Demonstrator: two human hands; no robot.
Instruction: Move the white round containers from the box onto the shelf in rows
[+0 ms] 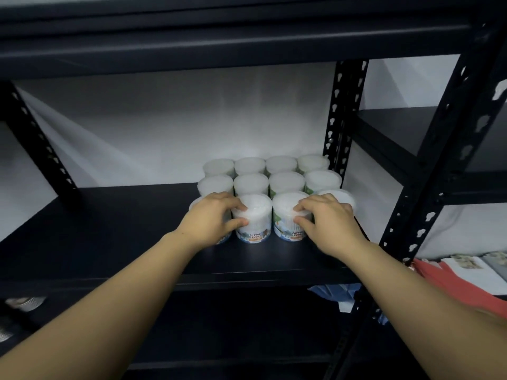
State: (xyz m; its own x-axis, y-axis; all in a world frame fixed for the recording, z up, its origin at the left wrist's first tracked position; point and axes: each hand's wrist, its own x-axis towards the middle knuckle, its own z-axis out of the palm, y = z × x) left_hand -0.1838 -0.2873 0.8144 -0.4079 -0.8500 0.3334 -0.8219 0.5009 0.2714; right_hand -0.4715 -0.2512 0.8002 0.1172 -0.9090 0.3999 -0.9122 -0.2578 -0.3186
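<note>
Several white round cotton-bud containers stand in three rows on the black shelf (109, 229), toward its right end. My left hand (211, 218) grips a front-row container (253, 215), thumb on its side and fingers over its top, and covers another container at the row's left end. My right hand (326, 220) grips the neighbouring front-row container (286, 209) the same way. A further container (340, 196) shows behind my right hand. The box is out of sight.
A black perforated upright (340, 119) stands just right of the containers, and another upright (444, 149) is nearer me. A white wall backs the shelf. Folded red and white cloth (466, 275) lies lower right. The shelf's left half is bare.
</note>
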